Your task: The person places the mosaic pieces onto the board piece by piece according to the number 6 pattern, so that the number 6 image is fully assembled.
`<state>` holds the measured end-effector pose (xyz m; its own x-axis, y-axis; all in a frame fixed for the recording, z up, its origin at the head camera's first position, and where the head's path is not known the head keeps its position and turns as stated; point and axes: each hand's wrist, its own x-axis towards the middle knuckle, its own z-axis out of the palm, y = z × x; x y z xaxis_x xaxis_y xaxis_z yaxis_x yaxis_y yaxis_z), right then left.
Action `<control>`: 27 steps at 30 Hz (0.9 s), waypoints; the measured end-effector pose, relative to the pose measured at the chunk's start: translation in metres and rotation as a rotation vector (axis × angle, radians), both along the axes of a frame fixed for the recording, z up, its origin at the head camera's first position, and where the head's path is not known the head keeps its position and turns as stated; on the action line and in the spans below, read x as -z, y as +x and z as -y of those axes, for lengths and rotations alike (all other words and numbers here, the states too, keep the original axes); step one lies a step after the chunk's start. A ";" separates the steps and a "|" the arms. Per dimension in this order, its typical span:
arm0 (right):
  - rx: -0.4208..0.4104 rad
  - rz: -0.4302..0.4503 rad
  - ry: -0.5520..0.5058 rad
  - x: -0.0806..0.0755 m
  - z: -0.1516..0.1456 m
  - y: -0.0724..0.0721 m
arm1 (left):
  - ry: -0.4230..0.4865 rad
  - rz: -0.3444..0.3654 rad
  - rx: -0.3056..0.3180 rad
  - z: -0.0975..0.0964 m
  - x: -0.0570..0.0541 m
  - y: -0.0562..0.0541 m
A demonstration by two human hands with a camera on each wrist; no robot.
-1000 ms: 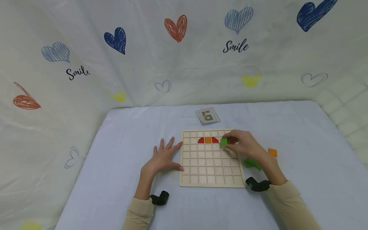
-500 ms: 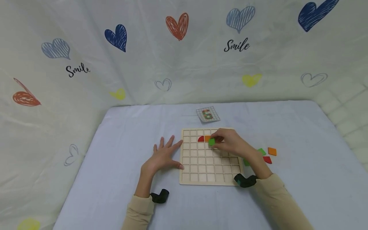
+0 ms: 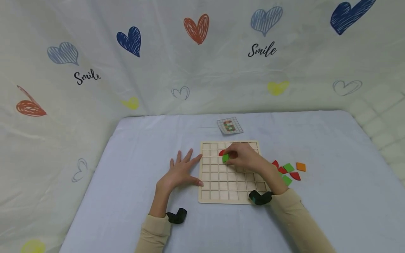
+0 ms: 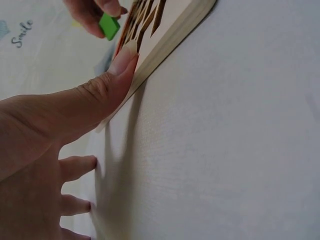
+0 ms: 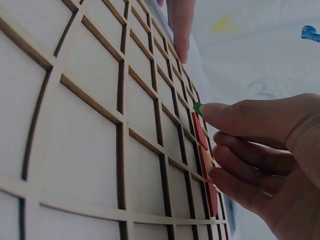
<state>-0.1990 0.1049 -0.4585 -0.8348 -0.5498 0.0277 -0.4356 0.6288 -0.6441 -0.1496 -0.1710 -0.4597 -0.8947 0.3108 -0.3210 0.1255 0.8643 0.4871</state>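
Observation:
My right hand (image 3: 245, 157) pinches a small green square tile (image 3: 225, 158) between thumb and fingers, over the upper part of a wooden grid board (image 3: 221, 201). In the right wrist view, a red quarter-round tile (image 5: 199, 131), an orange square tile (image 5: 205, 162) and another red tile (image 5: 211, 199) sit in a line of cells beside the fingertips. From the head, the hand covers most of that row, with one red tile (image 3: 221, 153) showing. My left hand (image 3: 178, 177) is spread, thumb and index fingertips at the board's left edge; its thumb (image 4: 107, 82) lies on the rim in the left wrist view.
Right of the board lie several loose tiles, among them a green square (image 3: 288, 167), a red quarter-round (image 3: 295, 176) and an orange square (image 3: 301, 166). A gridded pattern card (image 3: 230, 125) lies behind the board on the white tablecloth (image 3: 152, 140).
My right hand has carried the green tile leftward along the row of red and orange tiles, uncovering more loose tiles at the right. The left hand stays at the board's edge.

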 end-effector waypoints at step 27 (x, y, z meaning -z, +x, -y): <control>-0.040 -0.036 0.100 0.007 0.017 -0.002 | 0.005 0.003 0.007 0.002 0.002 0.000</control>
